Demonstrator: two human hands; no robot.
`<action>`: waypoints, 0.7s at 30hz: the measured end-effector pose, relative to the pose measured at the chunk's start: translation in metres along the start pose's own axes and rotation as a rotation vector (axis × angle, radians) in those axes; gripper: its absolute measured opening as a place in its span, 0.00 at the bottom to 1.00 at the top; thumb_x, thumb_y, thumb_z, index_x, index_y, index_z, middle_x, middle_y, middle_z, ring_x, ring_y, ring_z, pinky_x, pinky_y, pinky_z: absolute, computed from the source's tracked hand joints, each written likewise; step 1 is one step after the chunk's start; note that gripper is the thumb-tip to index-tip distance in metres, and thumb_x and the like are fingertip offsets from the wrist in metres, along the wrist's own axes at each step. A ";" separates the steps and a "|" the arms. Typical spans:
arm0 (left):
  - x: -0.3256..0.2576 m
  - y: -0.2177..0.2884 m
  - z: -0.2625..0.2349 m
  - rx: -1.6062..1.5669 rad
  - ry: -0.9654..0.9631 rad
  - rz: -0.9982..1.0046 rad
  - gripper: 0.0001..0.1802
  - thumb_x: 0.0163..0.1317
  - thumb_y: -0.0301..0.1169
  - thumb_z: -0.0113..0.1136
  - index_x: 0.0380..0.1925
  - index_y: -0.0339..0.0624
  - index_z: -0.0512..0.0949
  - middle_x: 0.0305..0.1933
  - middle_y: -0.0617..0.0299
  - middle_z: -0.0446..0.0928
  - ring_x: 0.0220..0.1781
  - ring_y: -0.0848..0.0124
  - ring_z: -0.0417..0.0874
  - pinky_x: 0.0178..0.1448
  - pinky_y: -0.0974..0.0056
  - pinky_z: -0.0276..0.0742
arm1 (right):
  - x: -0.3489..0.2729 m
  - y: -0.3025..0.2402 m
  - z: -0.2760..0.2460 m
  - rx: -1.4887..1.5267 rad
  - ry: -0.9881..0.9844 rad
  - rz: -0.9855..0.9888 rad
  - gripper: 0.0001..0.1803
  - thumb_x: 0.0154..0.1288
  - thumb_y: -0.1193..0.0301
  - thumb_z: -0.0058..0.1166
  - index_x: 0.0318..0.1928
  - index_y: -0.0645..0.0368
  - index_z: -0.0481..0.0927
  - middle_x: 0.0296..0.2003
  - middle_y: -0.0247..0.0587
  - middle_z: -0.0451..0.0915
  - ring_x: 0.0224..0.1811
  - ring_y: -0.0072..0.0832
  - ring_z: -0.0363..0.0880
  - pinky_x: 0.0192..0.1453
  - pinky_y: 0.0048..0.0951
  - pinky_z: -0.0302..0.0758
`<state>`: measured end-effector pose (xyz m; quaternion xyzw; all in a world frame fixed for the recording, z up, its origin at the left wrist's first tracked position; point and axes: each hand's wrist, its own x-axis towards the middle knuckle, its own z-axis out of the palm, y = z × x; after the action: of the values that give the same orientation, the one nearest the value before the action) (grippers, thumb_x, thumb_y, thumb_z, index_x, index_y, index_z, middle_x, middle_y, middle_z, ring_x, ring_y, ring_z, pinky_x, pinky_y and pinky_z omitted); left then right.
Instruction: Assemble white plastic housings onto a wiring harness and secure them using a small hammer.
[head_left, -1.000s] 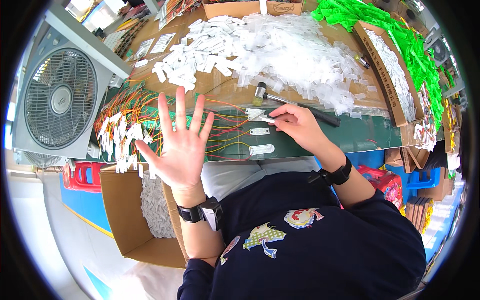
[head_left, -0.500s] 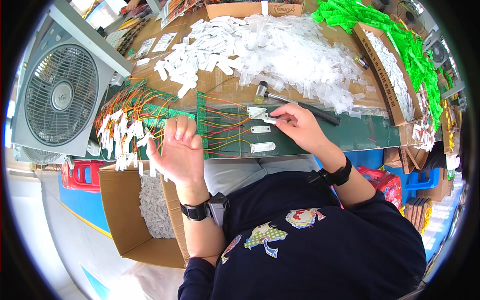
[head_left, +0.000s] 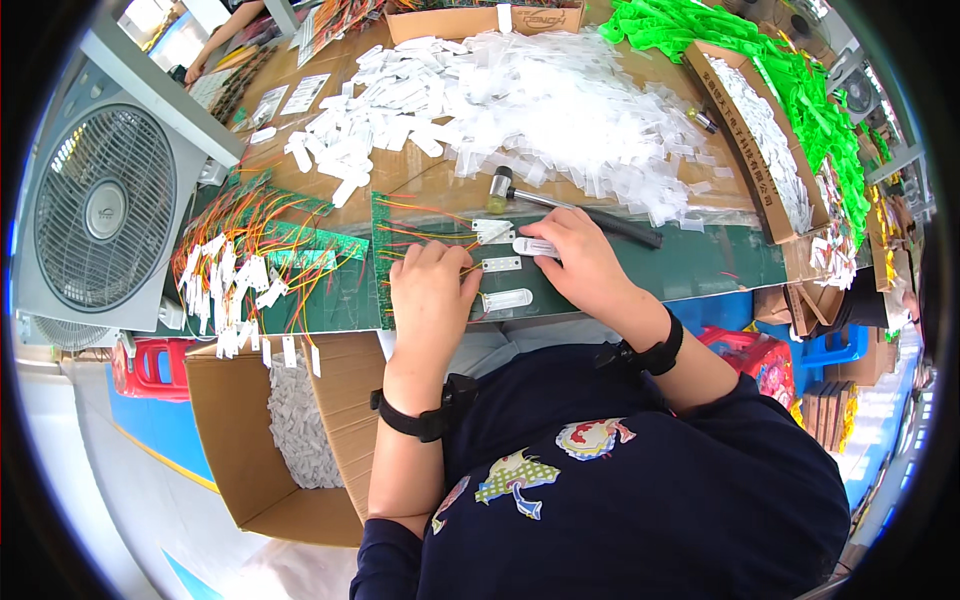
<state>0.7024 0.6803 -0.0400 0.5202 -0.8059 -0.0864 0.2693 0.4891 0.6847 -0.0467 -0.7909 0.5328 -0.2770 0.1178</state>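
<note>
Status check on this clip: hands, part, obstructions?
Left hand curled beside small dotted plate. Right hand pinching white rounded piece. Hammer lying close beyond right hand.

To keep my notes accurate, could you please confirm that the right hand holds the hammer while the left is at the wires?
Not quite: in the head view, the right hand holds a small white piece, not the hammer, which lies on the table.
</note>
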 end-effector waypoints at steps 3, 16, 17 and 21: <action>0.003 0.004 0.002 0.077 -0.027 -0.030 0.07 0.50 0.27 0.69 0.25 0.43 0.77 0.34 0.61 0.76 0.40 0.59 0.76 0.46 0.56 0.71 | 0.001 0.000 -0.002 0.141 -0.004 0.054 0.16 0.54 0.79 0.61 0.45 0.59 0.78 0.38 0.41 0.76 0.46 0.40 0.75 0.49 0.34 0.73; 0.008 -0.009 -0.004 -0.759 0.128 -0.254 0.06 0.62 0.24 0.64 0.32 0.34 0.75 0.28 0.60 0.78 0.31 0.74 0.77 0.40 0.68 0.74 | 0.021 -0.010 0.009 1.326 -0.084 0.299 0.16 0.62 0.82 0.57 0.49 0.64 0.70 0.47 0.42 0.77 0.50 0.28 0.80 0.48 0.26 0.78; 0.008 -0.010 -0.004 -0.758 0.120 -0.272 0.08 0.60 0.25 0.66 0.30 0.34 0.75 0.25 0.61 0.77 0.29 0.76 0.74 0.38 0.69 0.73 | 0.023 -0.015 0.009 1.370 -0.094 0.278 0.16 0.63 0.83 0.56 0.50 0.65 0.69 0.47 0.42 0.77 0.51 0.28 0.79 0.49 0.27 0.78; 0.007 -0.013 -0.008 -0.782 0.106 -0.349 0.11 0.59 0.27 0.69 0.24 0.35 0.75 0.20 0.68 0.71 0.25 0.80 0.66 0.30 0.72 0.65 | 0.030 -0.023 0.006 1.372 -0.125 0.253 0.16 0.63 0.83 0.56 0.51 0.65 0.71 0.49 0.41 0.78 0.53 0.25 0.77 0.52 0.26 0.77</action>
<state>0.7149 0.6693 -0.0364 0.5110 -0.5975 -0.4030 0.4685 0.5192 0.6664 -0.0314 -0.4845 0.3178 -0.4887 0.6522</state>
